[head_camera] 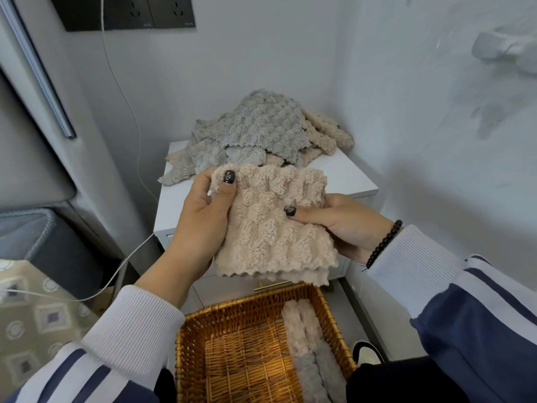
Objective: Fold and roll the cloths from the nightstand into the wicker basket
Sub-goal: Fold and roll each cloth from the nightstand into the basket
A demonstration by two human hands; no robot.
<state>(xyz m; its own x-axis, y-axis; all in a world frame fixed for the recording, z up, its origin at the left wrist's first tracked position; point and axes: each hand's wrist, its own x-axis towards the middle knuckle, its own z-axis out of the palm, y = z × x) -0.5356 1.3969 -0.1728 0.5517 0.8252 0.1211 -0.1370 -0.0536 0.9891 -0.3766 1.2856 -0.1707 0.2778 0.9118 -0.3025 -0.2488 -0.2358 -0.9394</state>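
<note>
Wicker basket (255, 309) below — cloth pile (255, 132) beyond — on nightstand (343, 175)

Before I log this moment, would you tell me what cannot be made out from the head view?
- Pile of cloths on the nightstand: the count is unclear, since the cloths overlap.
- Wicker basket: its near end is cut off by the bottom edge, so the rolled cloths cannot be counted.
- Beige cloth: its fold layers are hidden; the left hand and right hand cover its sides.
</note>
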